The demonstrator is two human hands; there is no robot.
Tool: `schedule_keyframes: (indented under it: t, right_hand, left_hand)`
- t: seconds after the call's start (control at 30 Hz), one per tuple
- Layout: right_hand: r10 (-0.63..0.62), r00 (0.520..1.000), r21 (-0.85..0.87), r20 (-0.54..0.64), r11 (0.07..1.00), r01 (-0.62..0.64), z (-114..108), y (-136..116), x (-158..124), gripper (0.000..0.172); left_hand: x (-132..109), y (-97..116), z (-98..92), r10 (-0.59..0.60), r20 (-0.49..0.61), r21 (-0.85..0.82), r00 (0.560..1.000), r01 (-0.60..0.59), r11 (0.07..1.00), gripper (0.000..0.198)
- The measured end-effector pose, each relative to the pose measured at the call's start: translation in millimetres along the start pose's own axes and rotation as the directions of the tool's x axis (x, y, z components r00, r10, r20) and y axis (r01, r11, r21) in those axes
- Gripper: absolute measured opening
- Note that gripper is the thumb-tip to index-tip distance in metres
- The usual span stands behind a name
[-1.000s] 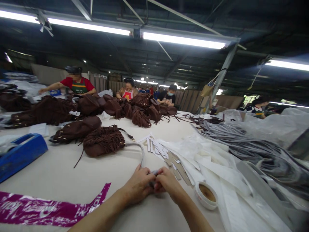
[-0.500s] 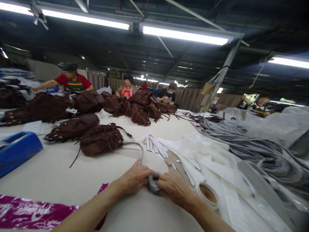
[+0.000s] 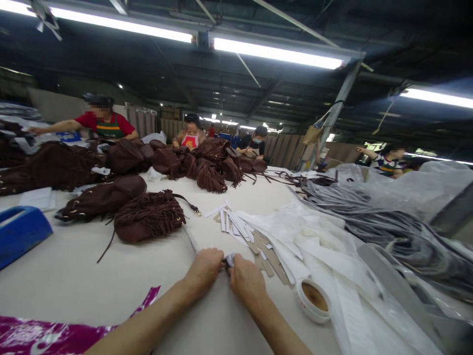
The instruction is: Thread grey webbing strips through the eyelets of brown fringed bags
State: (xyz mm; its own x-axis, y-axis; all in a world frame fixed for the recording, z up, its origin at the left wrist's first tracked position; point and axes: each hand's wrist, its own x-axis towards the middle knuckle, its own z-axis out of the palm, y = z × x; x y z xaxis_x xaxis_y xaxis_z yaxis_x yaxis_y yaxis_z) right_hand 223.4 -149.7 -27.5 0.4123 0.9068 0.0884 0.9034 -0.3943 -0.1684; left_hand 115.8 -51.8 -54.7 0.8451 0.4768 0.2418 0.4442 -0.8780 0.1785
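My left hand (image 3: 205, 270) is closed on a strap wrapped in grey covering (image 3: 229, 259), low over the middle of the table. Against it, my right hand (image 3: 247, 280) grips the same strap, gathered into a small bundle; the fingers hide most of it. From the left hand the wrapped strap runs up toward a dark brown fringed bag (image 3: 150, 217) lying on its side. A second brown bag (image 3: 107, 198) with metal eyelets rests just behind that one.
Right of my hands stand a tape roll (image 3: 313, 301), grey and white card strips (image 3: 236, 224) and white sheeting (image 3: 343, 256). Grey-wrapped straps (image 3: 388, 227) pile farther right. A blue dispenser (image 3: 22, 236) and purple plastic (image 3: 48, 335) lie left. Co-workers stand behind heaped brown bags (image 3: 125, 155).
The open loop of grey-wrapped strap has been drawn into a smaller bundle between my hands. My left hand has turned and closed more tightly. The view has shifted slightly.
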Motion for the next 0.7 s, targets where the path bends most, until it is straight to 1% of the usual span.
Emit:
schedule_keyframes:
  t: [0.03,0.07,0.13,0.2,0.27,0.33,0.4,0.43,0.47,0.5,0.53,0.57,0.6,0.63,0.67,0.7]
  right_hand:
    - [0.025,1.000,0.059,-0.013,0.998,-0.024,0,-1,3,0.013]
    - [0.049,0.999,0.131,-0.021,0.990,-0.046,0,-1,5,0.016]
    - [0.077,0.997,0.275,-0.016,0.959,-0.069,1,2,9,0.019]
    - [0.061,0.998,0.381,0.010,0.923,-0.061,3,7,13,0.019]
    - [0.026,0.998,0.454,0.051,0.890,-0.047,4,13,15,0.023]
    - [-0.012,0.994,0.539,0.106,0.841,-0.047,5,18,15,0.035]
    - [-0.047,0.988,0.614,0.148,0.787,-0.054,4,22,12,0.048]
    - [-0.066,0.985,0.655,0.160,0.754,-0.056,3,25,9,0.051]
    - [-0.091,0.984,0.689,0.154,0.723,-0.041,0,28,6,0.051]
    - [-0.129,0.983,0.705,0.128,0.709,0.002,-4,33,3,0.048]
    - [-0.182,0.980,0.691,0.081,0.719,0.076,-9,38,0,0.043]
    - [-0.258,0.966,0.637,0.030,0.750,0.181,-14,43,-3,0.038]
    - [-0.353,0.936,0.536,-0.010,0.788,0.303,-20,49,-5,0.032]
    - [-0.450,0.893,0.400,-0.022,0.815,0.420,-25,55,-6,0.027]
    - [-0.520,0.854,0.253,-0.016,0.824,0.507,-29,60,-6,0.023]
    - [-0.556,0.831,0.125,-0.003,0.825,0.552,-31,64,-5,0.019]
  left_hand:
    - [-4,4,2.3,-0.024,-0.019,-0.018,1.000,0.023,1.000,0.018]
    - [-8,7,3.2,-0.020,-0.029,-0.040,0.999,0.019,0.999,0.026]
    - [-13,10,1.2,0.042,-0.033,-0.088,0.999,-0.044,0.995,0.043]
    - [-16,12,-3.2,0.107,-0.032,-0.117,0.994,-0.110,0.987,0.052]
    - [-17,12,-7.2,0.134,-0.032,-0.100,0.990,-0.137,0.986,0.052]
    - [-16,11,-8.9,0.153,-0.031,-0.072,0.988,-0.155,0.985,0.045]
    - [-15,10,-7.7,0.177,-0.024,-0.064,0.984,-0.179,0.982,0.034]
    - [-14,9,-6.2,0.183,-0.026,-0.069,0.983,-0.185,0.980,0.029]
    - [-14,9,-4.5,0.185,-0.030,-0.074,0.982,-0.186,0.980,0.024]
    - [-14,8,-2.6,0.183,-0.036,-0.075,0.982,-0.185,0.980,0.021]
    - [-13,7,-0.9,0.181,-0.044,-0.075,0.982,-0.184,0.980,0.020]
    - [-13,7,0.3,0.183,-0.050,-0.073,0.982,-0.186,0.980,0.020]
    - [-13,6,1.1,0.189,-0.052,-0.070,0.981,-0.192,0.979,0.019]
    - [-13,6,1.3,0.196,-0.050,-0.066,0.979,-0.199,0.978,0.019]
    - [-13,5,0.9,0.201,-0.048,-0.064,0.978,-0.204,0.977,0.019]
    - [-12,5,0.1,0.205,-0.043,-0.066,0.978,-0.208,0.976,0.019]
